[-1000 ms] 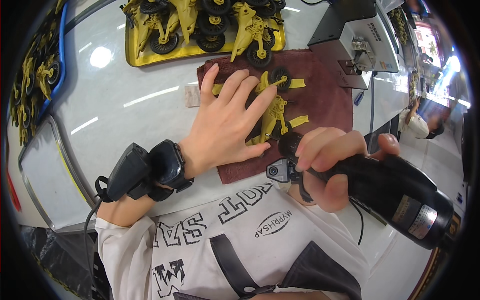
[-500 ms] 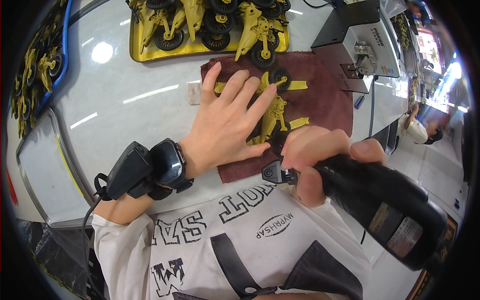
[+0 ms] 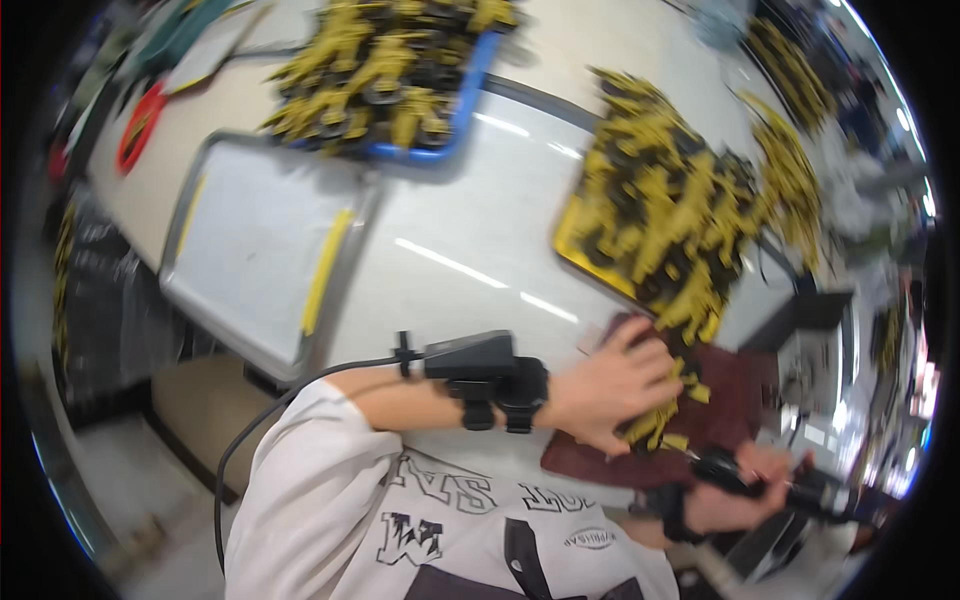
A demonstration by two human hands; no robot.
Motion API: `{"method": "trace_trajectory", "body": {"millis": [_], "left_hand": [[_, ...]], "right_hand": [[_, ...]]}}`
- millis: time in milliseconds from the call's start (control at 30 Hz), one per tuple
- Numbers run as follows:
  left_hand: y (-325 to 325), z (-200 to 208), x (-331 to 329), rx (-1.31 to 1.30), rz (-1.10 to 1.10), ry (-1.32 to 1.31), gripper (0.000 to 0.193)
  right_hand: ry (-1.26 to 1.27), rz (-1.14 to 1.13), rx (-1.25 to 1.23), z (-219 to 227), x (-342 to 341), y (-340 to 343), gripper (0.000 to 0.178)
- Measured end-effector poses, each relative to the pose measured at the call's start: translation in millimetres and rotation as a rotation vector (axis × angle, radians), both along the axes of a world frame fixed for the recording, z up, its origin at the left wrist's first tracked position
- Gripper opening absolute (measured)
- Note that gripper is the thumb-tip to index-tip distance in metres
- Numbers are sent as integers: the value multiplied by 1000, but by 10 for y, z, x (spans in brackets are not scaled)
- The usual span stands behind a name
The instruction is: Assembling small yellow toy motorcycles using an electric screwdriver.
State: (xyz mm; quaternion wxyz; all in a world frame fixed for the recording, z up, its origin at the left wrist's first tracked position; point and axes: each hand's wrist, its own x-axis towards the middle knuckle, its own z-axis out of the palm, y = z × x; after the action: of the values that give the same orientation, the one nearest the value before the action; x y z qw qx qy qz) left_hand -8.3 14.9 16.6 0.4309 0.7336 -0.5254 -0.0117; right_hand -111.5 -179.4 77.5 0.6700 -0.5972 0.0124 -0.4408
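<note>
My left hand [image 3: 618, 390] lies over a yellow toy motorcycle part [image 3: 655, 425], with its fingers curled around it. The part rests on a maroon cloth [image 3: 735, 390], and much of it is hidden under the hand. My right hand [image 3: 740, 490] is wrapped around a black electric screwdriver [image 3: 720, 470]. Its tip points left toward the yellow part; motion blur hides whether the two touch. Both wrists carry black straps, the left one with a boxy device on it.
Beyond the cloth stands a yellow tray [image 3: 590, 268] heaped with yellow and black toy parts. A blue tray [image 3: 410, 155] holds more of them. At left lies a grey-rimmed tray [image 3: 250, 245] with yellow strips. A dark box-shaped machine [image 3: 800, 325] stands right of the cloth.
The view has swung left, so more of the table and trays shows. My right hand and screwdriver are lower right; the left hand stays on the yellow part, its fingers less spread.
</note>
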Motion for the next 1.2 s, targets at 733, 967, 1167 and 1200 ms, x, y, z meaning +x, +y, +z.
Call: {"method": "trace_trajectory", "body": {"millis": [733,967,1167,1200], "left_hand": [[1696,1018,581,3,824,-447,69],[-121,792,1483,623,309,-392,81],[-87,596,1506,489,319,-530,74],[-98,593,1493,494,305,-526,74]], "right_hand": [[105,-115,317,153,12,-288,44],[128,205,197,266,92,-12,54],[167,101,324,218,-5,-221,50],[160,111,305,168,-1,-236,50]]}}
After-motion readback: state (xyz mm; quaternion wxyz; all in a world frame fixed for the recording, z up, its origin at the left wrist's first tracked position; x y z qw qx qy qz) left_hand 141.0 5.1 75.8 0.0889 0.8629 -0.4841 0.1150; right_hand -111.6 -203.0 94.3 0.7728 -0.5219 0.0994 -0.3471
